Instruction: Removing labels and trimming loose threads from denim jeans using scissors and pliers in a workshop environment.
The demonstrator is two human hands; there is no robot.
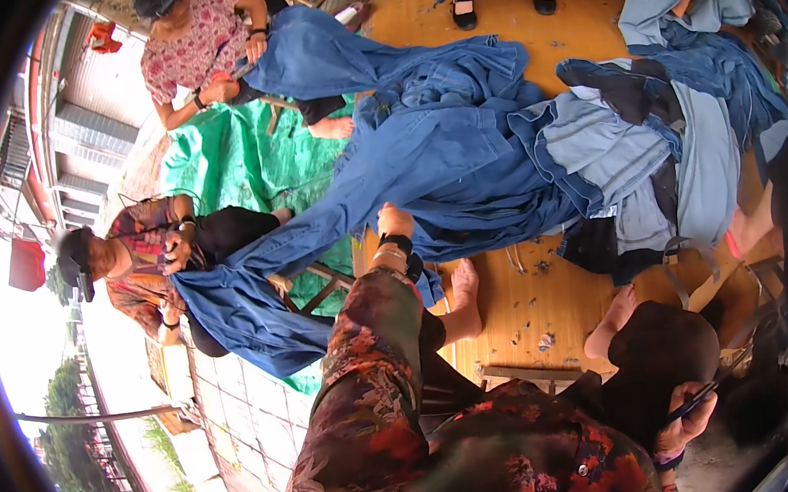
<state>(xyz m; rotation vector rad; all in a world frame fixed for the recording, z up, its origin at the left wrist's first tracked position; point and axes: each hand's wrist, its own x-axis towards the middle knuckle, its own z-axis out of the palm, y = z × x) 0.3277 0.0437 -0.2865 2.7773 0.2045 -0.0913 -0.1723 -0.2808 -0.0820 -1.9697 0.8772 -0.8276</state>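
Note:
My left arm reaches out to the middle, and my left hand (395,221) is closed at the edge of a pair of blue jeans (446,143) on the large denim heap. The fingers appear to grip the cloth, though the denim and the hand itself partly hide them. Low on the right, beside my dark-clad knee, my right hand (685,427) is closed round a slim dark tool (696,403). Its shape resembles thread snips, but its tip is too blurred to be sure. Another jeans leg (264,262) stretches from the heap toward a seated person at the left.
Two people sit at the left: one (133,259) holds the jeans leg, another (204,56) holds denim farther back. Light-blue and dark garments (629,141) lie heaped at right. A green sheet (235,147) and brown boards (513,320) with scraps cover the ground. More people sit behind and at right.

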